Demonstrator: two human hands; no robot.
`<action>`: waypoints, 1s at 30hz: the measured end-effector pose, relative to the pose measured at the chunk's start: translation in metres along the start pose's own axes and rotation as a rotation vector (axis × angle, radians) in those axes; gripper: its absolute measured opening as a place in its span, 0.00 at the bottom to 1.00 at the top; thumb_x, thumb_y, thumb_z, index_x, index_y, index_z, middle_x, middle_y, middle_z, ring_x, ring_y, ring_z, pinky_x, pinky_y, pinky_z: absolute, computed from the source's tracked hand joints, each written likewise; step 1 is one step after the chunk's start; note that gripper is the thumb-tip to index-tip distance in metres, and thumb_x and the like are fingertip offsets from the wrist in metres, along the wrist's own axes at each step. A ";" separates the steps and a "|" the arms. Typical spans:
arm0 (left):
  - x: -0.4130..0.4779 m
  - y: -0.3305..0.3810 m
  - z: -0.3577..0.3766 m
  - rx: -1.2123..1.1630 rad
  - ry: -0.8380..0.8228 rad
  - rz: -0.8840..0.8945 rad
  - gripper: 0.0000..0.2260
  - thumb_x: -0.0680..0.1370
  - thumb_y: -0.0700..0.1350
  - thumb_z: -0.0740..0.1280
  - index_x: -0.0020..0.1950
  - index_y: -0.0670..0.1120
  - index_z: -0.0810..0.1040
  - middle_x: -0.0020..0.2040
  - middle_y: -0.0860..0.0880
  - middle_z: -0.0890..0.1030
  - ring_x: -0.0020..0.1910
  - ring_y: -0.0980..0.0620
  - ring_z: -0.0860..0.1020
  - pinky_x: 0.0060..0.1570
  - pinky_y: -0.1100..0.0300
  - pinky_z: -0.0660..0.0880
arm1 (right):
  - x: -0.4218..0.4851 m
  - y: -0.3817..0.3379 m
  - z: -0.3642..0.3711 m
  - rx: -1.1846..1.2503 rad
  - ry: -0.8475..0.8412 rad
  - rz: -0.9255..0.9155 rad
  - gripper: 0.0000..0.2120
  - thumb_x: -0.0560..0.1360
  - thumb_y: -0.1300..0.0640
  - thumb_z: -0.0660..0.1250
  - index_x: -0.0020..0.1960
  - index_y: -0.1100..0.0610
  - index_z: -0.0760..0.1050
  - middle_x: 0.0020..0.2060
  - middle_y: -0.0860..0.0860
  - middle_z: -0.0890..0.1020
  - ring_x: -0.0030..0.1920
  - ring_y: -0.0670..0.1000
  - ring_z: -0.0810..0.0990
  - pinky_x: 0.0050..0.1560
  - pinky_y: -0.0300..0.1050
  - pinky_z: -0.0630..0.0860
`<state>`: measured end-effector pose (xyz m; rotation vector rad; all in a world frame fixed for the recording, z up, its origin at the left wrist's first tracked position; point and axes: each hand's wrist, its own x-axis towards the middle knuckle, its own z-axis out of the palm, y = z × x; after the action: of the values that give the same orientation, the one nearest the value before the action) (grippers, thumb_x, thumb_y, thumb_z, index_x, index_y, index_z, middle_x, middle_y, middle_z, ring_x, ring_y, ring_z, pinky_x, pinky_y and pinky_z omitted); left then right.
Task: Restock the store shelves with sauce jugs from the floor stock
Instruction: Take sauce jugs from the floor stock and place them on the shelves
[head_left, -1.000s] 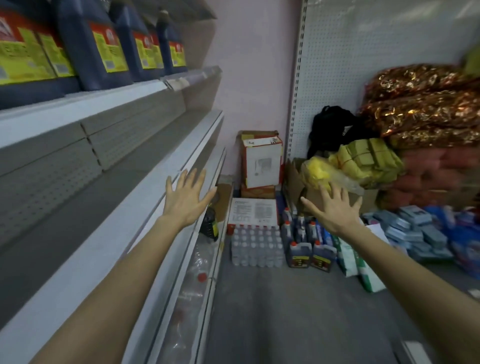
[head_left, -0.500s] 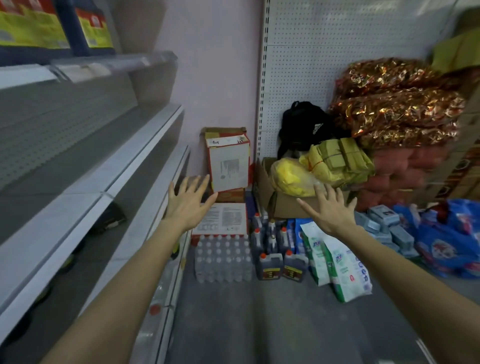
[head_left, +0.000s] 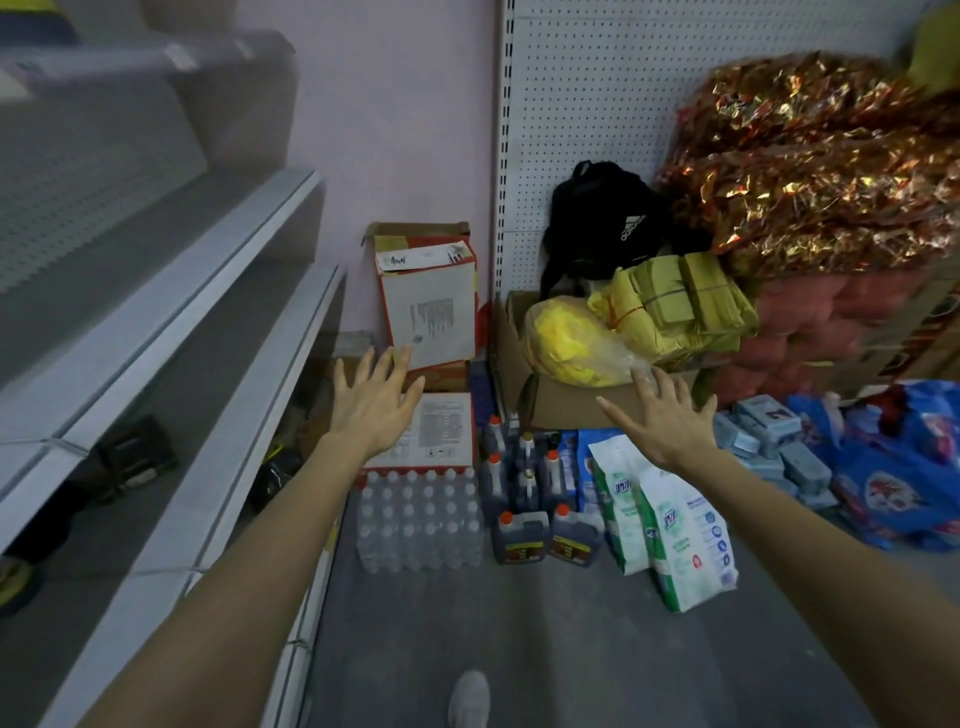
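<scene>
Several dark sauce jugs (head_left: 521, 535) with orange caps stand in a cluster on the grey floor at the end of the aisle, between a pack of water bottles and white bags. My left hand (head_left: 371, 402) is stretched forward in the air with its fingers spread, above and left of the jugs, holding nothing. My right hand (head_left: 658, 418) reaches forward the same way, fingers spread and empty, above and right of the jugs. Grey metal shelves (head_left: 171, 312) run along the left side; their near sections look bare.
A shrink-wrapped pack of water bottles (head_left: 421, 517) sits left of the jugs. White bags (head_left: 675, 535) stand to their right. Cardboard boxes (head_left: 431, 306), a black backpack (head_left: 602, 218), yellow bundles (head_left: 675, 306) and gold foil sacks (head_left: 815, 166) crowd the back. My shoe (head_left: 469, 699) shows below.
The view has swung down and right, away from the upper shelf of jugs toward the floor stock. Both hands stay spread and have come closer to the floor jugs.
</scene>
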<state>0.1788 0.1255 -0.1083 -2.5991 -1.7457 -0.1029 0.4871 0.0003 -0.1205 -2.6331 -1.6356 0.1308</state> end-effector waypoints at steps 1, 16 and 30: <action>0.016 -0.002 0.005 0.002 -0.014 -0.002 0.27 0.82 0.58 0.42 0.79 0.50 0.42 0.79 0.49 0.49 0.78 0.47 0.45 0.74 0.41 0.40 | 0.014 0.000 0.003 0.002 -0.005 0.006 0.44 0.69 0.26 0.39 0.79 0.49 0.42 0.78 0.52 0.47 0.77 0.57 0.47 0.72 0.70 0.46; 0.223 -0.031 0.096 -0.030 -0.232 0.020 0.29 0.81 0.61 0.43 0.79 0.50 0.42 0.79 0.49 0.47 0.78 0.47 0.45 0.73 0.42 0.40 | 0.201 -0.020 0.077 -0.011 -0.164 0.099 0.40 0.74 0.28 0.44 0.78 0.51 0.48 0.77 0.52 0.53 0.76 0.58 0.53 0.70 0.70 0.50; 0.311 0.010 0.243 -0.099 -0.436 0.085 0.27 0.82 0.57 0.49 0.79 0.47 0.49 0.79 0.47 0.54 0.77 0.44 0.51 0.73 0.40 0.45 | 0.303 0.018 0.189 -0.020 -0.471 0.106 0.36 0.77 0.32 0.46 0.78 0.50 0.46 0.77 0.51 0.51 0.77 0.58 0.50 0.71 0.69 0.48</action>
<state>0.3172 0.4195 -0.3320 -2.9336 -1.7732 0.4195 0.6196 0.2615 -0.3260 -2.8576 -1.6025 0.7965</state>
